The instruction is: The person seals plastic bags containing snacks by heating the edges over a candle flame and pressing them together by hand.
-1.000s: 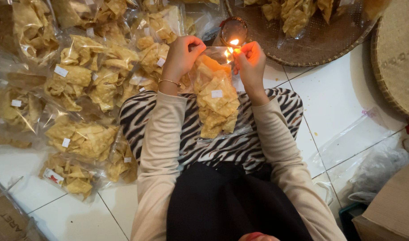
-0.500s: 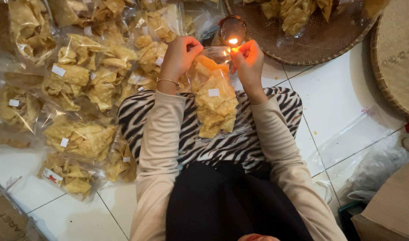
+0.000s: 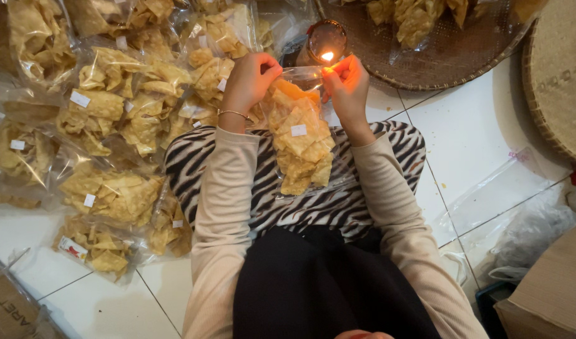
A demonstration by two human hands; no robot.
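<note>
Both hands are raised in front of the seated person, each pinching an upper corner of one clear plastic bag of fried crackers (image 3: 300,141). The left hand (image 3: 250,78) grips the bag's top edge at its left end between thumb and fingers; the right hand (image 3: 347,85) grips the right end in the same manner, fingers closed on the film. The bag hangs downward from the two hands toward the person's lap, its long axis running top to bottom in the view, its lower end resting over a zebra-striped cloth (image 3: 288,201). A small white label sits on the bag's face. The stretched mouth of the bag lies between the hands, directly below and just beside a small flame (image 3: 327,56) burning on a round lamp or candle holder (image 3: 326,39); the right hand is the nearer to the flame, almost touching its glow. Whether the film meets the flame cannot be told. A pile of filled cracker bags (image 3: 106,125) lies to the left on the white tiled floor (image 3: 476,138). A woven round tray (image 3: 439,59) holding loose crackers sits beyond the flame, cut off at the top edge. A second woven tray at the right, empty plastic bags (image 3: 520,220) and a cardboard box (image 3: 552,295) are partly cropped.
</note>
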